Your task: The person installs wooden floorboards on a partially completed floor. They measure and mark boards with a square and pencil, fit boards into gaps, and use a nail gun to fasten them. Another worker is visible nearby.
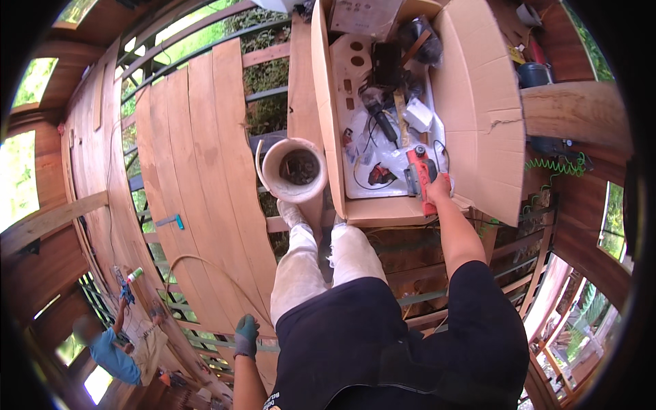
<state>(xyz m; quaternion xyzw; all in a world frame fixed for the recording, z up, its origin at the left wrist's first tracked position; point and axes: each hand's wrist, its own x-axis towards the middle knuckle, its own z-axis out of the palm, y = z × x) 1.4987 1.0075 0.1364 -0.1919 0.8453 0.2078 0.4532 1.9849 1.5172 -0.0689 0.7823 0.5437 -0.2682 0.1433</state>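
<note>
My bare right hand [439,188] is closed round the handle of a red and grey power planer [418,172]. The planer is over the near right part of a large open cardboard box [478,102]. Inside the box are a white panel with cut-outs [348,89], a dark corded power tool [380,117], a white packet [418,115] and clear plastic wrapping. My left hand [246,336], in a grey-green glove, hangs low beside my hip with its fingers curled, and I see nothing in it.
A round bucket [294,171] with dark bits inside stands before my feet. Wooden boards [198,137] lie over dark beams with open gaps between. A try square [171,221] and a curved hose [212,263] rest on them. Another person [123,352] works at lower left.
</note>
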